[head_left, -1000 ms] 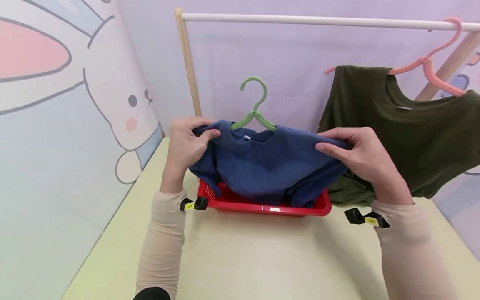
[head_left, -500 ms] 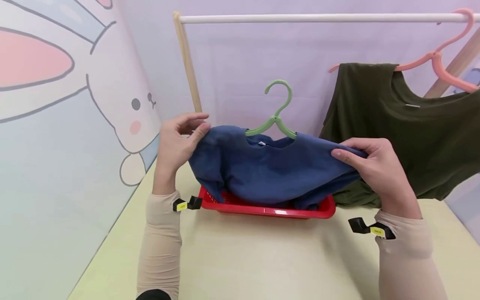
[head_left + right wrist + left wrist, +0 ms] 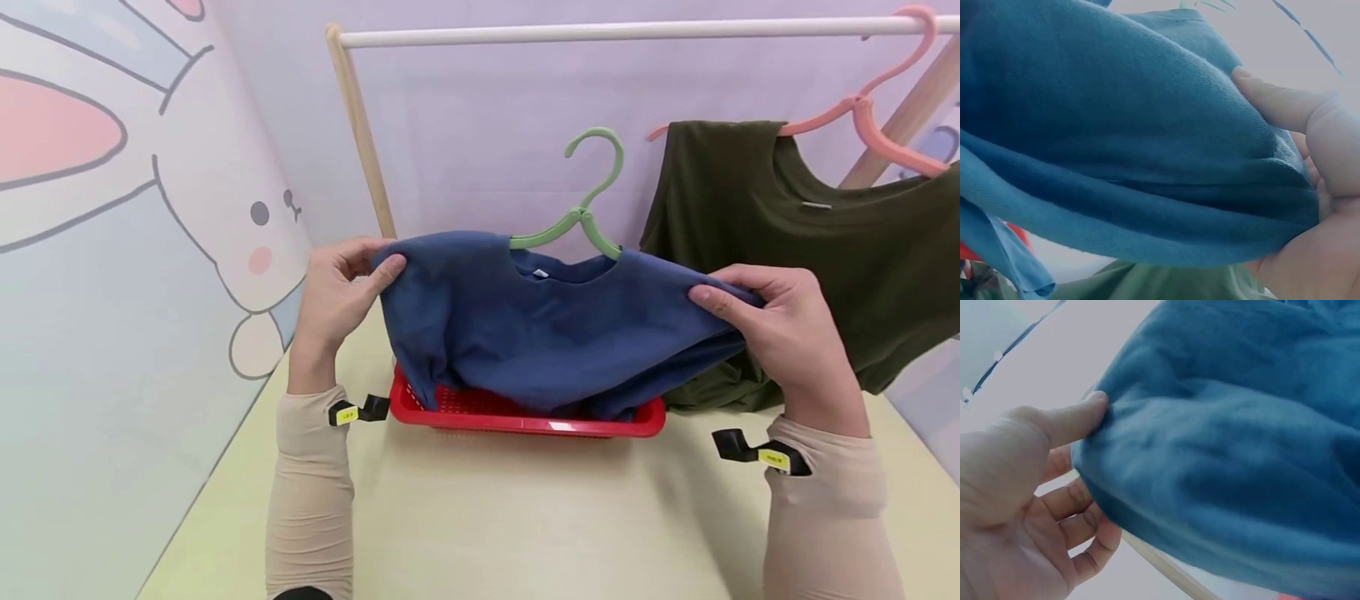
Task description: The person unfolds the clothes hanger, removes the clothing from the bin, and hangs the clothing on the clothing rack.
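A blue shirt (image 3: pixel 555 333) hangs on a green hanger (image 3: pixel 579 218), whose hook stands free below the rail. My left hand (image 3: pixel 337 287) pinches the shirt's left shoulder edge between thumb and fingers; in the left wrist view the thumb (image 3: pixel 1079 419) lies on the cloth with the fingers behind it. At the other shoulder my right hand (image 3: pixel 791 333) grips the cloth, thumb in front. The right wrist view shows the shirt (image 3: pixel 1116 112) folded into that hand. Beneath the shirt is a red basket (image 3: pixel 525 425), partly covered by its lower folds.
A white rail (image 3: pixel 562 33) on wooden legs (image 3: pixel 362 133) spans the back. From its right side hangs a dark green shirt (image 3: pixel 795 233) on a pink hanger (image 3: pixel 862 104). A pale table (image 3: pixel 525 517) lies below, and a wall with a painted rabbit (image 3: pixel 225 183) stands at the left.
The shirt and green hanger have moved right and, lately, upward. My left hand loosened at the shoulder, shifted left and pinches its outer edge now. My right hand moved right, still gripping.
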`<state>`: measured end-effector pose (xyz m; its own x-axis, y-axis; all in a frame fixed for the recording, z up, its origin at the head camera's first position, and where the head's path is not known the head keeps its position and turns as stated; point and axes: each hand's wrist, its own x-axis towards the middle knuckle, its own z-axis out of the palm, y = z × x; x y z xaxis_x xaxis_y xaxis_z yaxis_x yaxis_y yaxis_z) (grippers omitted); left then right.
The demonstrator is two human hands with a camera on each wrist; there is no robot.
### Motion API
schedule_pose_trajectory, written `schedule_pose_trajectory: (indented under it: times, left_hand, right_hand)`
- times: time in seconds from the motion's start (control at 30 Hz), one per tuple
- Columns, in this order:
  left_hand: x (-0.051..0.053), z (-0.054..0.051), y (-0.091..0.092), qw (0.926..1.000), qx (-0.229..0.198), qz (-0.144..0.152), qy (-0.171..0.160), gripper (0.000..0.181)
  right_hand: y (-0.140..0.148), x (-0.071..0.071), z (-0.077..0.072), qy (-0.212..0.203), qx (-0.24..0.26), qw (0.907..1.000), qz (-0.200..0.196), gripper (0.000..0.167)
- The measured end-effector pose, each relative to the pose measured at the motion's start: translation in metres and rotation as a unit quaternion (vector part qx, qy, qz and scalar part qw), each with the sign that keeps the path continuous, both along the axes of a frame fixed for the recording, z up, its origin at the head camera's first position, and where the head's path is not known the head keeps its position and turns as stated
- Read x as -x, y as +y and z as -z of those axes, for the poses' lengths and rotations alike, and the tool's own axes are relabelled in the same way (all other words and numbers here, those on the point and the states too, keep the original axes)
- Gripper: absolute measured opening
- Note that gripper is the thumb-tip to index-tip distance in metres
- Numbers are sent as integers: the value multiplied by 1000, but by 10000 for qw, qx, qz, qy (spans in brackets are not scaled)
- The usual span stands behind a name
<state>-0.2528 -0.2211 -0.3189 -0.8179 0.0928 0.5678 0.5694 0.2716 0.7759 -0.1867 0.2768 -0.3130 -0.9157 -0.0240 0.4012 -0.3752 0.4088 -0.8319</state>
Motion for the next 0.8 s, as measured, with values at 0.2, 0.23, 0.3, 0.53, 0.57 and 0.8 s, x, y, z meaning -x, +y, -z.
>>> schedule_pose_trajectory:
  times: [0.2,0.23,0.3,0.53,0.57,0.8]
  left_hand:
    - [5,5,-6,9996,-232,147,-57,16]
    - [5,6,-7,9995,-263,165,-94,17]
    - [6,8,-9,9992,-286,176,-197,18]
    - [11,16,-11,9980,-28,-16,-636,25]
    - [11,17,-11,9977,-15,-37,-674,26]
    - [12,15,-12,9958,227,-87,-884,41]
  right_hand:
    - [3,-1,-3,-85,-298,9995,-82,15]
    - [3,-1,-3,-105,-347,9993,-92,16]
    - [3,0,-2,-144,-366,9992,-109,16]
    - [3,1,0,-243,-351,9989,-169,18]
    - [3,1,-1,-248,-350,9989,-167,18]
    - [10,2,-2,-263,391,9987,-178,21]
